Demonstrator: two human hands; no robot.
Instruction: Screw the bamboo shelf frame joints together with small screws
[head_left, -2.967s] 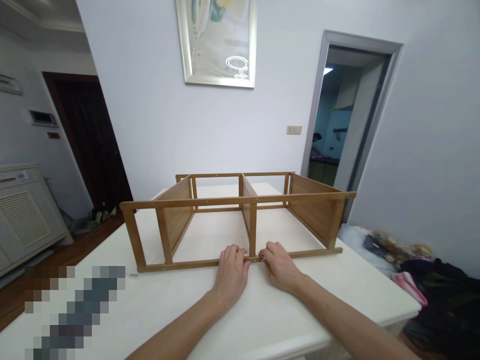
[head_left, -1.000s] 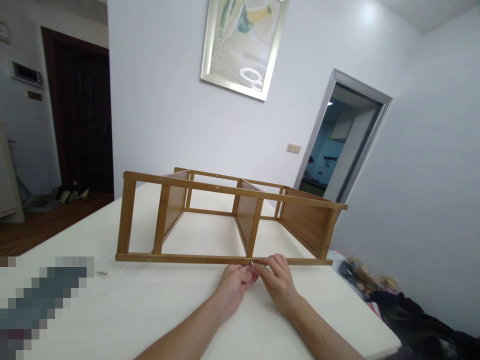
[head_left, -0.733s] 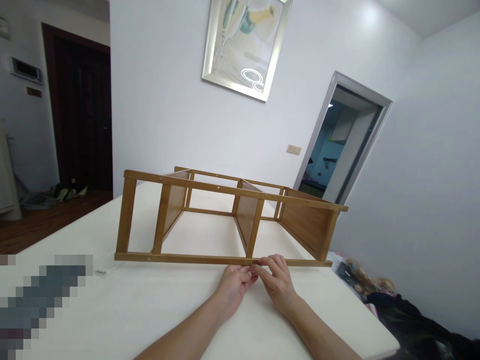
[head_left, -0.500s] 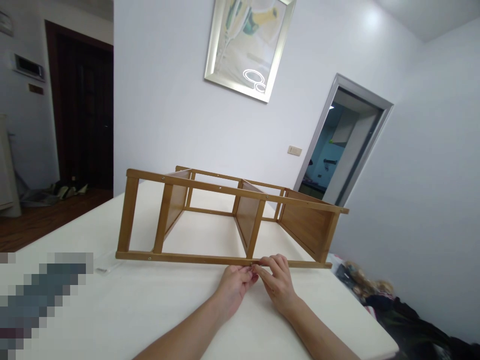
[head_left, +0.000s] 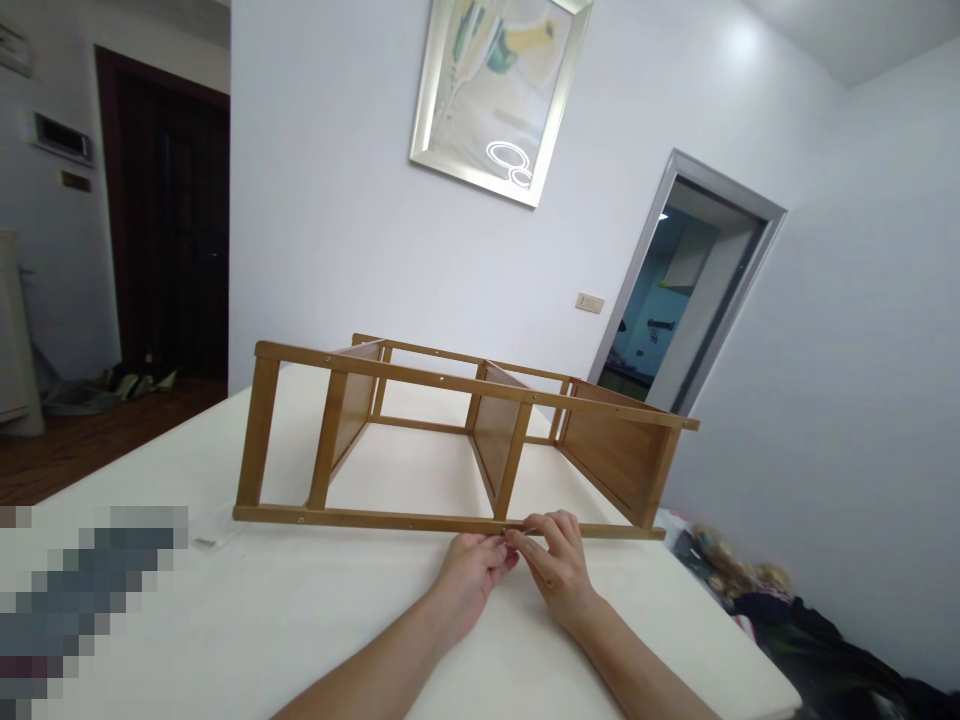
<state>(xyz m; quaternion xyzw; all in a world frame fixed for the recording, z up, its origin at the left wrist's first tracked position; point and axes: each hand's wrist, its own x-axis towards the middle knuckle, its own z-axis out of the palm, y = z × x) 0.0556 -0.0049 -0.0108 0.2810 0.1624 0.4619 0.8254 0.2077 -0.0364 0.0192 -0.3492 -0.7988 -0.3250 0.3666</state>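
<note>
A brown wooden shelf rack [head_left: 360,517] lies on its side on the white table [head_left: 315,610]. Its several cross panels stand upright between the rails. At the near lower rail, below the middle panel, my left hand [head_left: 472,580] and my right hand [head_left: 559,565] meet. The left fingers are curled together just under the rail, pinching something too small to make out. My right thumb and index finger close at the same spot, while its other fingers rest on the rail. Small screw heads or holes dot the rails.
A clear plastic piece [head_left: 214,535] lies at the rack's left end. Pixelated blocks hide the table's left front [head_left: 82,600]. Dark clothes and other items [head_left: 810,630] are heaped past the right table edge. A wall stands behind the table, with a framed picture [head_left: 487,100].
Both hands stay at the same place on the lower rail, with only slight finger movement. The view has shifted a little.
</note>
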